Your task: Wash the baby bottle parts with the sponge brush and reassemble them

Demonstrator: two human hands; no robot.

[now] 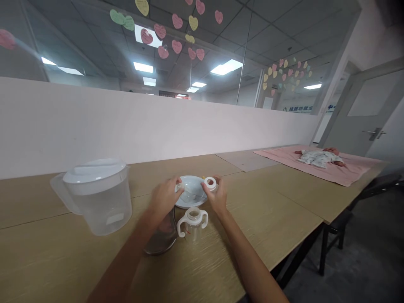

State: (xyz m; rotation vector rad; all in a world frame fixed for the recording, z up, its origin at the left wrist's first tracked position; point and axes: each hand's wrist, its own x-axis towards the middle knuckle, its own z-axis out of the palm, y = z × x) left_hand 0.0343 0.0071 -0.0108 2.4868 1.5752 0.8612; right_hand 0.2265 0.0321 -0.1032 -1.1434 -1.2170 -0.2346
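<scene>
Above the left side of a white bowl (192, 203), my left hand (167, 194) pinches a small translucent piece (180, 187), mostly covered by the fingers. My right hand (218, 194) grips a white bottle collar ring (210, 182) at the bowl's right edge, its round hole facing up. Something clear lies in the bowl, too faint to name. Just in front of the bowl a clear baby bottle (193, 227) with two white handles stands upright, its mouth uncovered. Under my left forearm sits a dark see-through vessel (162, 237), partly hidden.
At left on the wooden table (252, 235) stands a large translucent pitcher (104, 202) with a white lid. A baby doll (320, 158) in patterned clothes lies on a pink cloth (344, 174) at the far right. A white wall (158, 126) runs behind; a dark stool (337, 227) stands at right.
</scene>
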